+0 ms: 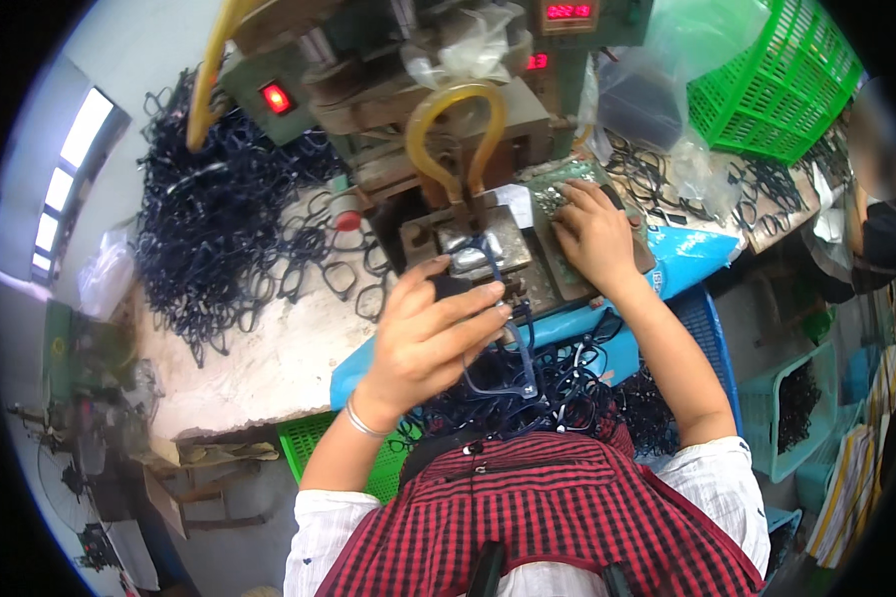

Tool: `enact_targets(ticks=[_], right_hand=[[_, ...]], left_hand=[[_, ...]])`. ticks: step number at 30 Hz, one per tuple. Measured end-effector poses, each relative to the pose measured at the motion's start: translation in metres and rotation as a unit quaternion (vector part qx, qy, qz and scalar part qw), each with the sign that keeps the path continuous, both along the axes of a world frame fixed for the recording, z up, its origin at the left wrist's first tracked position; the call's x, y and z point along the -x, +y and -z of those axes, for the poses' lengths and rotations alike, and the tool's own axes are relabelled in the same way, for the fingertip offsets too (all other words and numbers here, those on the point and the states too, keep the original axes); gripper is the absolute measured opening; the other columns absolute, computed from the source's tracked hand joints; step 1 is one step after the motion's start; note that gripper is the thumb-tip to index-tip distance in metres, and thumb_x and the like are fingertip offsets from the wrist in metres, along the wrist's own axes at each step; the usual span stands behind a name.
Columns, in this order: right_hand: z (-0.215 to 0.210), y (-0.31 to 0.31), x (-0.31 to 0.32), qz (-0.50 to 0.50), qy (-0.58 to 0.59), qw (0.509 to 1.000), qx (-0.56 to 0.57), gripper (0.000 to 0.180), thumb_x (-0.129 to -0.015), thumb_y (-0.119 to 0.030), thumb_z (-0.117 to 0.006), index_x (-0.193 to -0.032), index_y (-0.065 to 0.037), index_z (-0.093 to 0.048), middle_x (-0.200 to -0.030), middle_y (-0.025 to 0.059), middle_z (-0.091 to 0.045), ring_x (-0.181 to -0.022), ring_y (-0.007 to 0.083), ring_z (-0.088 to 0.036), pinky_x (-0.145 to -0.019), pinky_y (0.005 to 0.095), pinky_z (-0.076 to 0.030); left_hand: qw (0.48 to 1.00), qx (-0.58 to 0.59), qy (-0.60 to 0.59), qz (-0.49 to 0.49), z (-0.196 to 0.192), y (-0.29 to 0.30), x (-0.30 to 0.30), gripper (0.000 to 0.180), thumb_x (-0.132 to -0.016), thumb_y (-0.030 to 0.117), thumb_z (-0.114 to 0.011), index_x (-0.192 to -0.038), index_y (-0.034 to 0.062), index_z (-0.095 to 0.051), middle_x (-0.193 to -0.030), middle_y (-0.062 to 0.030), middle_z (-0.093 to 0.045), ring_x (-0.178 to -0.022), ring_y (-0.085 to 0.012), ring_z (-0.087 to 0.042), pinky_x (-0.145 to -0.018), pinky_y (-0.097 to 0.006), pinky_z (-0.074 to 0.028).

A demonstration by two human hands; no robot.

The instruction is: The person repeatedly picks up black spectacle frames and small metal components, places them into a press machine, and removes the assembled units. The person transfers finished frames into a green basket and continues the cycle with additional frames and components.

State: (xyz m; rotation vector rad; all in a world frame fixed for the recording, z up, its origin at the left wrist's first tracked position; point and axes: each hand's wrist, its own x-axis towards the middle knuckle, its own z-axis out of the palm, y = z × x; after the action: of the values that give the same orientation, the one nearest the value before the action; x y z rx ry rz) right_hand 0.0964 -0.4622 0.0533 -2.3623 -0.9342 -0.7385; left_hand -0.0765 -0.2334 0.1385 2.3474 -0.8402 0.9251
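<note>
My left hand [423,343] is closed on a dark blue eyeglass frame [525,378], gripping it in front of the press. One arm of the frame reaches up onto the metal fixture [498,249] under the press head. On the right, my right hand [597,234] rests over a worn green metal plate [567,277] strewn with small shiny pieces. Its fingers are stretched and apart, with the fingertips among those pieces. No held thing shows in it.
The press [368,90] with a yellow hose [488,95] rises ahead. Dark eyeglass frames [199,209] are heaped at the left. More frames [567,398] lie below my hands. Blue plastic sheeting [687,261] covers the table edge. A green basket [767,90] stands back right.
</note>
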Motion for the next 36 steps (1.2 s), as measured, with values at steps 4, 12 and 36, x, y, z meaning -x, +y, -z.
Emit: enact_targets(ticks=[4,12,36], right_hand=[[0.004,-0.004,-0.002,0.052,0.056,0.991,-0.114,0.016,-0.084,-0.010,-0.073,-0.099,-0.005,-0.077,-0.109,0.0142,-0.074,-0.103,0.0353,-0.069,-0.092,0.0413,-0.054],[0.020,-0.043,0.021,0.041,0.334,0.725,-0.601,0.017,-0.096,-0.007,-0.069,-0.109,0.003,-0.073,-0.106,0.0065,-0.073,-0.093,0.0132,-0.066,-0.085,0.0264,-0.052],[-0.070,0.049,0.051,-0.139,0.183,0.914,-0.336,0.027,-0.078,-0.008,-0.076,-0.105,-0.004,-0.072,-0.094,0.0113,-0.073,-0.089,0.0251,-0.071,-0.084,0.0353,-0.054]], left_hand=[[0.997,0.023,0.002,-0.071,0.021,-0.007,0.042,0.035,-0.080,0.006,-0.073,-0.115,0.0118,-0.075,-0.128,-0.0106,-0.069,-0.116,-0.0315,-0.067,-0.111,-0.052,-0.044],[0.882,0.150,-0.147,-0.422,-0.012,0.098,0.041,0.019,-0.096,-0.003,-0.062,-0.114,-0.0023,-0.069,-0.115,-0.0122,-0.070,-0.106,-0.0248,-0.063,-0.093,-0.035,-0.049],[0.733,0.638,0.145,-0.186,0.087,0.132,-0.012,0.014,-0.101,0.016,-0.063,-0.106,0.0033,-0.061,-0.088,-0.0074,-0.067,-0.074,-0.0165,-0.066,-0.061,-0.026,-0.051]])
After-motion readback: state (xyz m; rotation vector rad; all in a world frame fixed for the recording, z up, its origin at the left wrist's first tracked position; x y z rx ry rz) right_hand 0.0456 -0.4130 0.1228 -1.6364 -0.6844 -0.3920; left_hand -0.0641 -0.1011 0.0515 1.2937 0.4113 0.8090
